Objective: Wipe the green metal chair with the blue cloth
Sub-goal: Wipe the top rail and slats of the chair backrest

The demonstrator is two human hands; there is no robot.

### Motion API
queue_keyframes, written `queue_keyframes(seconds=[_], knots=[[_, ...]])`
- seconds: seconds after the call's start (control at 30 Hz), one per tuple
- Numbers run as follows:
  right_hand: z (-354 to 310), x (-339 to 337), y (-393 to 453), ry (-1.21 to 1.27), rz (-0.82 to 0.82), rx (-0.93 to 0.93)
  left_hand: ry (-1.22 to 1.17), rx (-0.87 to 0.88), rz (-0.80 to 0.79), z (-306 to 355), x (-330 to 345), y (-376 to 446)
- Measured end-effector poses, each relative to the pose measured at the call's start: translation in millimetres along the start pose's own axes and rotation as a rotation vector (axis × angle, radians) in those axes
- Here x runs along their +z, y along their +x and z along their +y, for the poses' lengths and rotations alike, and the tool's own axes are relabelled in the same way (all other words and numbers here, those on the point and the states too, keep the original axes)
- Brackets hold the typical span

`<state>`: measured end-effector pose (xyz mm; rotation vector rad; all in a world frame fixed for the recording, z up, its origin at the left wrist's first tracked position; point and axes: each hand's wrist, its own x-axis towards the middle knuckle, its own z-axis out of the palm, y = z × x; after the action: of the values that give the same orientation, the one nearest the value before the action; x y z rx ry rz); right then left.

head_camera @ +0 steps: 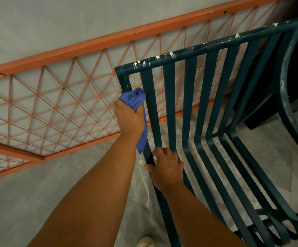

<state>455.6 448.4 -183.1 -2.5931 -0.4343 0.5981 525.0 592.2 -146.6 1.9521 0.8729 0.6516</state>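
Orange metal lattice frame [59, 97] leans along the grey wall, beyond and to the left of both hands. Tiled floor [37, 202] below, under both forearms.

Green metal chair [214, 107] fills the space right of the hands: slatted back and seat, dark green, white paint flecks along the top rail and the far armrest. Its near side post runs between the two hands.

Left arm extended forward, wrist straight, back of the hand toward the camera. Left hand [129, 118] grips the bunched blue cloth [135, 98], fingers curled around it, and presses the wad against the chair's near post just below the top corner. A tail of the cloth hangs down past the wrist alongside the post, ending just above the right hand.

Right arm reaches in lower and nearer, elbow bent. Right hand [166, 168] clamps the same side of the chair lower down, fingers wrapped over the frame, thumb pointing left.

Hands apart, left above right.

White shoe toe [145, 241] at the bottom edge, below the right forearm.
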Motion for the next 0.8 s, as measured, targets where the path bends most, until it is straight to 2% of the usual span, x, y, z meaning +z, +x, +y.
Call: queue_keyframes(seconds=[0.1, 0.27, 0.4, 0.5, 0.6, 0.7, 0.8], knots=[[0.4, 3.4, 0.2, -0.008, -0.005, -0.002, -0.124, -0.019, -0.036, -3.4, -5.8, -1.6], [2.9, 8.1, 1.1, -0.011, 0.017, -0.018, -0.226, -0.195, 0.017, 6.1, -3.9, -6.6], [5.2, 9.0, 0.4, 0.019, 0.034, -0.028, -0.359, -0.403, 0.085, 3.6, -1.9, -8.8], [7.1, 10.2, -1.7, 0.07, 0.074, -0.036, -0.295, -0.291, 0.034, -6.1, 1.6, -24.3], [13.2, 9.0, -1.2, 0.244, 0.122, 0.057, -0.121, -0.167, -0.016, -28.8, 11.0, -54.7], [21.3, 9.1, 2.9, 0.314, 0.121, 0.141, -0.018, -0.185, -0.042, -38.4, 12.6, -75.9], [27.8, 9.7, 5.6, 0.354, 0.013, 0.1, -0.123, -0.25, -0.086, -39.4, 8.2, -88.5]])
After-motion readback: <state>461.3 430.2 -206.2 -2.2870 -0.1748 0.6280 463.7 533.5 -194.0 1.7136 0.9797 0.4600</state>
